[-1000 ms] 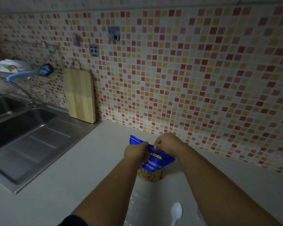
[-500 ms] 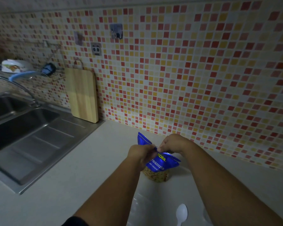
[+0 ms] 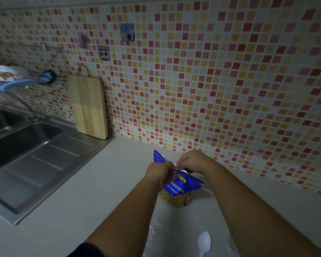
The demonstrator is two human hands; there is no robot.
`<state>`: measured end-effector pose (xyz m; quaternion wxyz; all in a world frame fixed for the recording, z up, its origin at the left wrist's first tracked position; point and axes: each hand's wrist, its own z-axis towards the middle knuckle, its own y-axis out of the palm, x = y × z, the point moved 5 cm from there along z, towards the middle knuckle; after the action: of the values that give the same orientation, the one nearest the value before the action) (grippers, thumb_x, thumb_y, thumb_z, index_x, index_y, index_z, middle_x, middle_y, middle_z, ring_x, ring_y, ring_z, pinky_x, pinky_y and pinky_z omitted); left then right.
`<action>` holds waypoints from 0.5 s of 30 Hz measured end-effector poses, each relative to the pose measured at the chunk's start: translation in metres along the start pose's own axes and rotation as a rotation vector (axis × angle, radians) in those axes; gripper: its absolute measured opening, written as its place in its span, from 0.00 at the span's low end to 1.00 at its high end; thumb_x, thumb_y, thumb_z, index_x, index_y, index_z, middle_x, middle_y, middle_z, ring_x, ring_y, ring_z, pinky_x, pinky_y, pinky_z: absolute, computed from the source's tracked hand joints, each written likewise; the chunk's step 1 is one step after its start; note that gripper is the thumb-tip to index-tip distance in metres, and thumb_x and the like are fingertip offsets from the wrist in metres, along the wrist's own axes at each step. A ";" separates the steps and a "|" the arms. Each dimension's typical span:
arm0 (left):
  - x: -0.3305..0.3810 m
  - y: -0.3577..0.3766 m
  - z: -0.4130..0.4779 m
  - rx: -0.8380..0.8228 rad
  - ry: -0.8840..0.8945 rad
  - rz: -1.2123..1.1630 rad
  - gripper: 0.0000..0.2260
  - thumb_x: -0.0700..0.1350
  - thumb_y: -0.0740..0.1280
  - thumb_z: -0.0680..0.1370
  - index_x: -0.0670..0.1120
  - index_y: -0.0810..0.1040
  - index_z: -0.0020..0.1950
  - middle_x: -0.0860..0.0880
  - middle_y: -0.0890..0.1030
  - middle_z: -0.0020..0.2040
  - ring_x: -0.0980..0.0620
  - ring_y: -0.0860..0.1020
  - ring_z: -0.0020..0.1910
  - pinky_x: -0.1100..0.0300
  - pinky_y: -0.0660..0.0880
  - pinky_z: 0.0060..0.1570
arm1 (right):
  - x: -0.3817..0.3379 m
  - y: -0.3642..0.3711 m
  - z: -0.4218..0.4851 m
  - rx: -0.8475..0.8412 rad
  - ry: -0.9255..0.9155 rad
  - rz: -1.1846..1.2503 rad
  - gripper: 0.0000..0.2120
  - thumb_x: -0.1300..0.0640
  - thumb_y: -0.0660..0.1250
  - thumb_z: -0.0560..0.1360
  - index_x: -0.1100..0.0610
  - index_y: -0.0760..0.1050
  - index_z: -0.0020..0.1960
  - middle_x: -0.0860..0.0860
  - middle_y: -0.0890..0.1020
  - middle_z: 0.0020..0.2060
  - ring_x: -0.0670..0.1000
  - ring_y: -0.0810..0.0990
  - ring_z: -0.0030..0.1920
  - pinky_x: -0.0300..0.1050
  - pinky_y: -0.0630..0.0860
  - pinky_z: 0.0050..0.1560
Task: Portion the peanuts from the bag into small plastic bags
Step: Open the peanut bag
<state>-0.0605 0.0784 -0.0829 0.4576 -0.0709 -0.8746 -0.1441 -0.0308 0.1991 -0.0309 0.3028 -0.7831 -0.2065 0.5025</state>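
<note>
A blue peanut bag [image 3: 182, 184] with a clear lower part full of peanuts stands on the white counter [image 3: 82, 210] near the tiled wall. My left hand [image 3: 160, 172] pinches the top edge of the bag on its near side. My right hand [image 3: 192, 160] pinches the same top edge from the far side, and the top looks partly torn between them. A white plastic spoon [image 3: 204, 242] lies on the counter near me. Clear small plastic bags [image 3: 156, 232] lie flat just left of the spoon, hard to make out.
A steel sink [image 3: 22, 138] with drainboard fills the left side, with a tap [image 3: 17, 101] behind it. A wooden cutting board [image 3: 88, 106] leans on the mosaic wall. A rack with a bowl [image 3: 6, 75] hangs at far left.
My hands have drawn slightly apart along the bag's top, and a pale torn edge shows between them. The camera has shifted a little to the left.
</note>
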 end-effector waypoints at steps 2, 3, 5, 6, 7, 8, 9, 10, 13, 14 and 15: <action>-0.003 -0.001 0.000 -0.004 0.037 -0.026 0.05 0.36 0.65 0.75 0.37 0.77 0.40 0.43 0.79 0.33 0.51 0.78 0.31 0.63 0.78 0.30 | -0.003 0.001 0.002 0.023 -0.029 -0.070 0.09 0.61 0.67 0.72 0.63 0.82 0.50 0.57 0.83 0.46 0.53 0.80 0.45 0.48 0.79 0.48; -0.004 -0.002 0.000 0.001 0.055 -0.047 0.05 0.35 0.65 0.75 0.37 0.77 0.40 0.43 0.79 0.33 0.51 0.77 0.30 0.64 0.77 0.29 | -0.005 0.002 0.002 0.031 -0.039 -0.120 0.10 0.60 0.66 0.73 0.62 0.82 0.50 0.57 0.83 0.47 0.54 0.80 0.47 0.47 0.78 0.49; -0.007 -0.002 0.001 0.016 0.092 -0.077 0.04 0.34 0.64 0.74 0.38 0.77 0.39 0.42 0.79 0.33 0.50 0.77 0.30 0.64 0.77 0.28 | -0.006 0.004 0.002 0.052 -0.048 -0.224 0.12 0.59 0.64 0.74 0.62 0.81 0.53 0.57 0.82 0.51 0.56 0.80 0.52 0.47 0.77 0.53; -0.009 -0.002 0.001 0.028 0.108 -0.079 0.05 0.34 0.64 0.74 0.38 0.77 0.39 0.42 0.78 0.33 0.49 0.77 0.31 0.63 0.76 0.29 | -0.006 0.005 0.003 0.061 -0.047 -0.259 0.12 0.59 0.63 0.75 0.62 0.81 0.54 0.58 0.82 0.52 0.57 0.79 0.54 0.48 0.77 0.55; -0.011 -0.003 0.000 0.037 0.120 -0.083 0.04 0.34 0.64 0.74 0.38 0.76 0.39 0.41 0.78 0.33 0.49 0.77 0.31 0.62 0.76 0.30 | -0.006 0.006 0.004 0.070 -0.040 -0.285 0.13 0.58 0.62 0.75 0.63 0.80 0.54 0.59 0.82 0.53 0.57 0.79 0.55 0.48 0.76 0.57; -0.013 -0.003 -0.001 0.039 0.130 -0.086 0.04 0.34 0.64 0.74 0.38 0.76 0.40 0.41 0.78 0.33 0.48 0.76 0.31 0.62 0.75 0.30 | -0.004 0.007 0.007 0.076 -0.029 -0.315 0.14 0.58 0.61 0.76 0.63 0.80 0.55 0.59 0.82 0.54 0.57 0.79 0.56 0.48 0.76 0.57; -0.014 -0.003 -0.002 0.028 0.140 -0.094 0.03 0.34 0.64 0.74 0.37 0.76 0.40 0.41 0.77 0.33 0.49 0.76 0.31 0.62 0.75 0.30 | -0.002 0.007 0.009 0.080 -0.015 -0.347 0.15 0.57 0.60 0.76 0.63 0.80 0.55 0.59 0.82 0.54 0.57 0.79 0.56 0.47 0.76 0.57; -0.015 -0.003 -0.003 0.014 0.148 -0.100 0.03 0.34 0.64 0.74 0.37 0.76 0.40 0.42 0.76 0.33 0.49 0.75 0.30 0.62 0.75 0.30 | -0.001 0.005 0.011 0.085 0.000 -0.380 0.15 0.56 0.60 0.77 0.63 0.80 0.56 0.59 0.82 0.54 0.57 0.79 0.56 0.46 0.75 0.57; -0.015 -0.006 -0.004 0.014 0.149 -0.094 0.05 0.34 0.63 0.74 0.40 0.73 0.38 0.43 0.75 0.30 0.49 0.74 0.29 0.60 0.75 0.33 | 0.008 -0.007 0.017 0.167 0.012 -0.396 0.14 0.57 0.59 0.77 0.61 0.79 0.55 0.58 0.81 0.53 0.58 0.79 0.55 0.46 0.74 0.53; -0.014 -0.008 -0.004 0.021 0.147 -0.075 0.05 0.35 0.63 0.74 0.40 0.73 0.37 0.44 0.75 0.29 0.49 0.74 0.29 0.60 0.76 0.33 | 0.009 -0.011 0.018 0.199 0.008 -0.404 0.13 0.58 0.58 0.77 0.61 0.78 0.55 0.58 0.81 0.53 0.58 0.79 0.54 0.45 0.73 0.51; -0.014 -0.011 -0.005 0.022 0.143 -0.047 0.05 0.35 0.63 0.73 0.39 0.73 0.37 0.44 0.75 0.29 0.49 0.75 0.28 0.60 0.76 0.33 | 0.010 -0.016 0.018 0.222 0.017 -0.417 0.12 0.59 0.59 0.77 0.61 0.78 0.55 0.58 0.81 0.53 0.57 0.79 0.53 0.45 0.73 0.49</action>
<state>-0.0513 0.0666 -0.0940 0.5163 -0.0350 -0.8425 -0.1498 -0.0439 0.2216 -0.0324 0.4858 -0.6897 -0.3047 0.4421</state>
